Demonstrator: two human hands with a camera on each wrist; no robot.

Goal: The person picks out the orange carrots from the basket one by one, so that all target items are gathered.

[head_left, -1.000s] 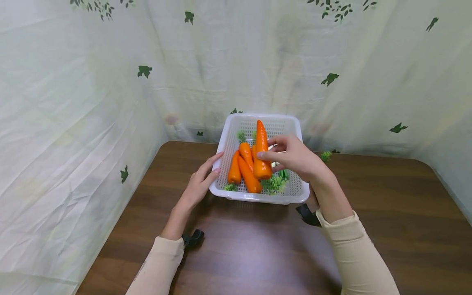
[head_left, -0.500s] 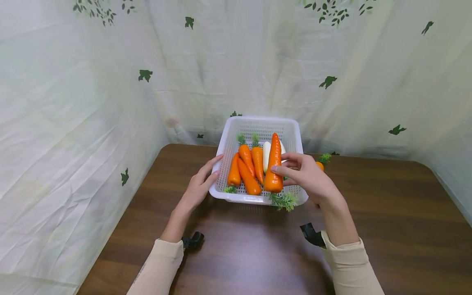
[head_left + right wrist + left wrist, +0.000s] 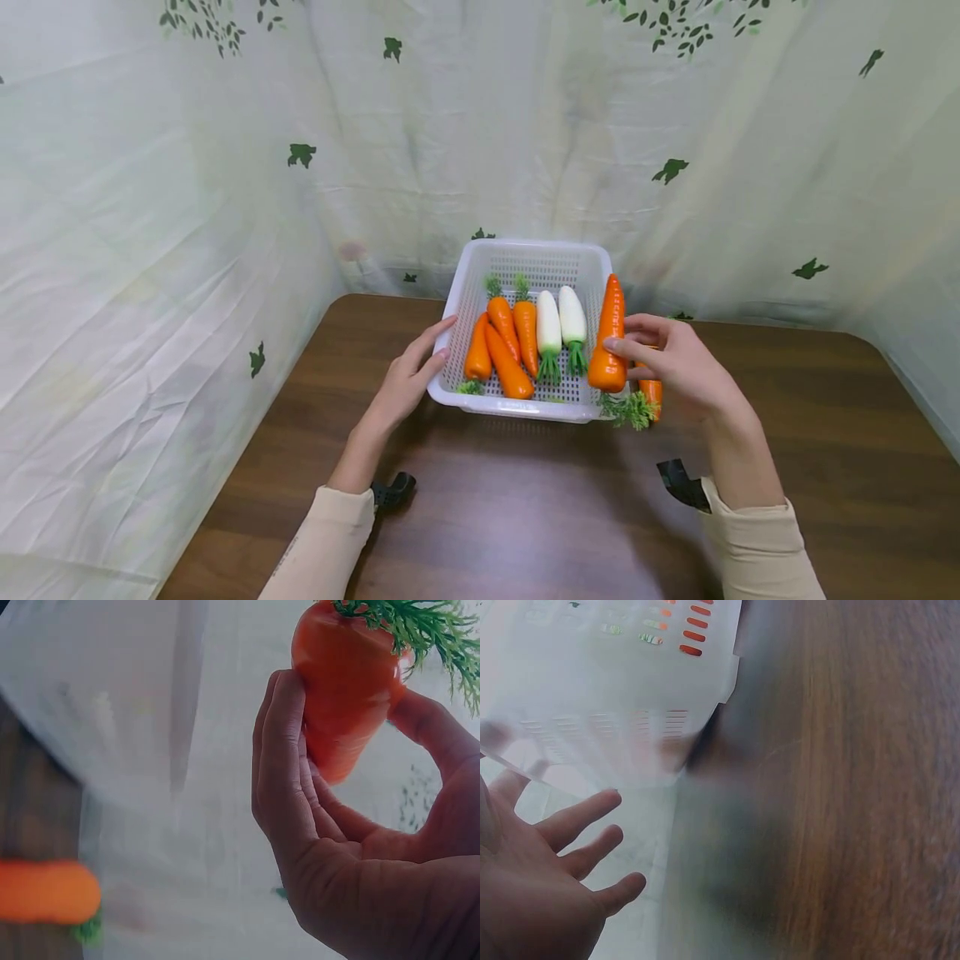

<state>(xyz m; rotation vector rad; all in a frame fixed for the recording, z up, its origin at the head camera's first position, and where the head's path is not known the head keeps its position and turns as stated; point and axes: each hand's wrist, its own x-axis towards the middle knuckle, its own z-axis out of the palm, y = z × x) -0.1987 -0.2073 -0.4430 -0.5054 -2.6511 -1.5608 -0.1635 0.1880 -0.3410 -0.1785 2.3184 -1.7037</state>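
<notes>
My right hand [image 3: 678, 362] pinches a large orange carrot [image 3: 611, 342] with leafy green tops, between thumb and fingers. The carrot hangs above the right rim of a white plastic basket [image 3: 543, 408], pointed end away from me; the right wrist view shows its thick end and greens up close. My left hand [image 3: 408, 375] rests thumb and forefinger on the basket's left rim; its other fingers are spread below in the left wrist view. Several carrots [image 3: 504, 358] lie at the left inside the basket. Beside them are two white radishes [image 3: 573, 321] with green leaves.
Another carrot [image 3: 652, 400] lies on the brown wooden table [image 3: 510, 517] just right of the basket, partly hidden by my right hand. A pale leaf-patterned curtain [image 3: 495, 125] hangs behind and to the left of the table.
My right hand has carried the carrot rightward from over the basket's middle to its right rim. The white radishes have come into full view. My left hand stays on the rim.
</notes>
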